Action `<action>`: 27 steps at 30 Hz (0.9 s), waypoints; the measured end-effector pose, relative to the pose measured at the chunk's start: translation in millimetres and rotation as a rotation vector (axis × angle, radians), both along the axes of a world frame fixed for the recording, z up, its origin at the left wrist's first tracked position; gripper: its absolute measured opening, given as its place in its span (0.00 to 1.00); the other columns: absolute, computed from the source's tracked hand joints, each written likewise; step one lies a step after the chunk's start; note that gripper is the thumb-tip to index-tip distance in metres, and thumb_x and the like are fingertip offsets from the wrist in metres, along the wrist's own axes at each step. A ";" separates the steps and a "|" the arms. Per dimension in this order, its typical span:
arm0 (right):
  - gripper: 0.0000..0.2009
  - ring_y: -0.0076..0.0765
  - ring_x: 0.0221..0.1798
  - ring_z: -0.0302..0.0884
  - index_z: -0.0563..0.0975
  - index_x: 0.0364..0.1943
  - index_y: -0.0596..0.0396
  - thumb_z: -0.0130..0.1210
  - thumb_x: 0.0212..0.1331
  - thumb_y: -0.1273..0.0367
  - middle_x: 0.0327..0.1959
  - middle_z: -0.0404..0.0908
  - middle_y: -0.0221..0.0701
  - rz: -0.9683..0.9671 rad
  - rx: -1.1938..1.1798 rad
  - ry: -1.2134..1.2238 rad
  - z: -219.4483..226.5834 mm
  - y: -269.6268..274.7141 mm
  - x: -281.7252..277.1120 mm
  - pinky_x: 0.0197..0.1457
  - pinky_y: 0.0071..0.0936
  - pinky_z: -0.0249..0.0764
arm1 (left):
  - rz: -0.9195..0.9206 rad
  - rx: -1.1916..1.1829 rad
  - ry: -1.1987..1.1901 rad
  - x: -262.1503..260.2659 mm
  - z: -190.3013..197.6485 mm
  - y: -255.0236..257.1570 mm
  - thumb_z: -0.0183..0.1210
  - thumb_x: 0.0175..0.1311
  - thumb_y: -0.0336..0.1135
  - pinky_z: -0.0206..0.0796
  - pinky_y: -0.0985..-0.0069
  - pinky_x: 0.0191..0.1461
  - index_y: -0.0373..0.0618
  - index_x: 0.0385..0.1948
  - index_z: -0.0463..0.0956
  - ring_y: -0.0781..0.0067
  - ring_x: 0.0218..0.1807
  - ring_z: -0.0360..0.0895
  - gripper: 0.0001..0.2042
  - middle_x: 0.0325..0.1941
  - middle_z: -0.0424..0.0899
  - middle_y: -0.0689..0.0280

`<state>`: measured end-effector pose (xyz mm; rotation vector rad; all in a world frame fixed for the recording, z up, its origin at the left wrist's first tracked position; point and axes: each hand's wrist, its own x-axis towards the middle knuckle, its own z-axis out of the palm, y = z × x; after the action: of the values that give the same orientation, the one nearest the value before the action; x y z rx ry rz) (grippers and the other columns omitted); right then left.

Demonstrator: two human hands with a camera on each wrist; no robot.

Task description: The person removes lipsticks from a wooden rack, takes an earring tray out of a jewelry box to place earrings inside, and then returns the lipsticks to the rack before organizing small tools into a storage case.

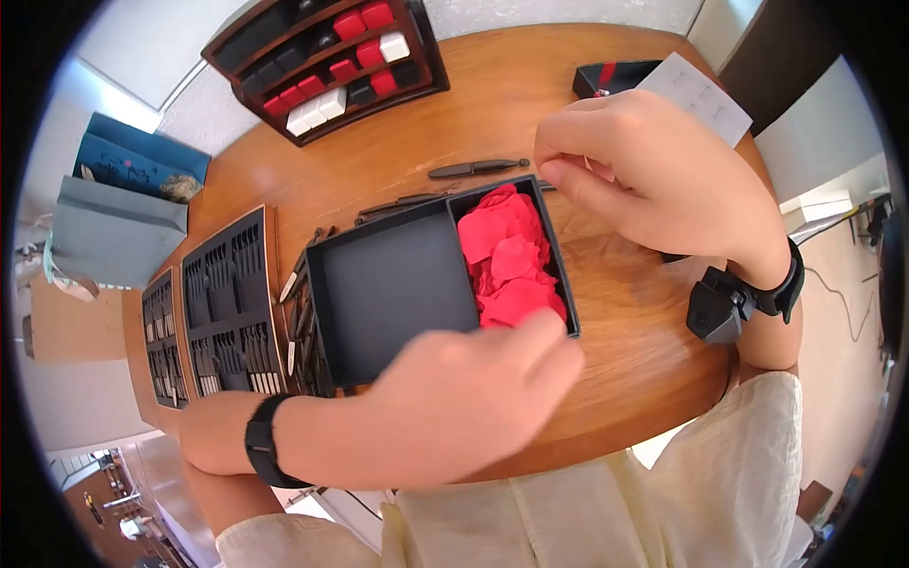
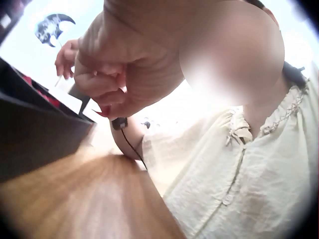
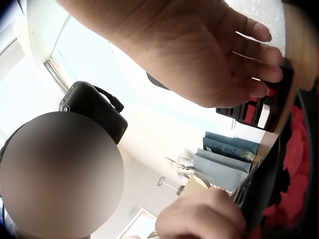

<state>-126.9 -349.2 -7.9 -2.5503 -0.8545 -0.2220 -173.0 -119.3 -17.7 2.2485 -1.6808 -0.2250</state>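
Note:
A black box (image 1: 393, 293) lies on the table with a divider across it; soft red petals (image 1: 507, 241) fill its narrow right compartment, while the wide left one shows a bare floor. My left hand (image 1: 454, 393) is over the box's near right corner, blurred. In the left wrist view, the fingertips of this left hand (image 2: 134, 64) pinch a small red petal (image 2: 102, 113). Above the far right corner hovers my right hand (image 1: 653, 166), fingers loosely bent. In the right wrist view the right hand (image 3: 199, 59) holds nothing, its fingers slightly apart.
Several black pens (image 1: 478, 168) lie behind and left of the box. Cutlery-like sets fill a dark case (image 1: 232, 284) at left, near blue-grey bags (image 1: 118, 227). A wooden shelf (image 1: 331, 71) stands at the back, with a white card (image 1: 696, 95) at back right.

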 end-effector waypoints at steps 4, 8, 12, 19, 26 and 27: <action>0.05 0.48 0.26 0.71 0.73 0.30 0.62 0.54 0.59 0.73 0.23 0.72 0.43 -0.159 -0.082 -0.099 14.1 -16.6 4.4 0.30 0.35 0.67 | 0.185 -0.023 -0.219 33.4 -6.2 -0.6 0.58 0.50 0.25 0.69 0.70 0.25 0.43 0.35 0.73 0.63 0.27 0.77 0.10 0.32 0.72 0.65; 0.09 0.47 0.26 0.72 0.75 0.32 0.62 0.53 0.63 0.69 0.22 0.74 0.43 -0.323 -0.153 -0.177 3.9 -42.1 22.2 0.31 0.37 0.68 | 0.130 0.188 -0.208 45.9 -10.5 -4.2 0.57 0.52 0.26 0.70 0.70 0.26 0.43 0.32 0.72 0.62 0.27 0.78 0.07 0.32 0.73 0.63; 0.13 0.57 0.32 0.76 0.76 0.27 0.62 0.51 0.62 0.65 0.25 0.77 0.48 -0.333 -0.141 -0.003 1.0 -35.2 27.5 0.36 0.46 0.71 | 0.014 0.301 -0.283 42.3 -17.0 -7.5 0.55 0.55 0.29 0.72 0.71 0.26 0.41 0.31 0.73 0.62 0.26 0.79 0.05 0.32 0.74 0.60; 0.04 0.48 0.30 0.71 0.75 0.27 0.60 0.59 0.51 0.77 0.25 0.73 0.39 0.027 0.098 0.130 12.3 19.5 -5.5 0.34 0.37 0.68 | -0.102 0.430 -0.102 44.4 -5.9 8.6 0.53 0.63 0.33 0.75 0.69 0.33 0.38 0.33 0.74 0.61 0.34 0.82 0.07 0.33 0.78 0.59; 0.07 0.47 0.37 0.72 0.78 0.28 0.60 0.63 0.43 0.78 0.30 0.76 0.35 0.331 0.000 0.079 7.5 42.7 -23.2 0.38 0.38 0.70 | 0.162 0.101 -0.069 68.3 29.3 59.4 0.53 0.64 0.31 0.73 0.62 0.41 0.41 0.38 0.76 0.51 0.37 0.79 0.06 0.37 0.81 0.58; 0.07 0.43 0.39 0.72 0.79 0.29 0.59 0.64 0.43 0.76 0.32 0.76 0.34 0.312 -0.103 0.044 5.3 45.7 -26.6 0.41 0.36 0.69 | 0.193 -0.117 -0.121 71.2 31.2 70.7 0.56 0.55 0.29 0.74 0.61 0.38 0.36 0.27 0.78 0.49 0.33 0.81 0.06 0.27 0.82 0.50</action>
<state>-153.6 -303.5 -2.6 -2.4591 -1.2570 -0.0262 -101.8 -48.5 13.5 2.3564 -1.4787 0.0551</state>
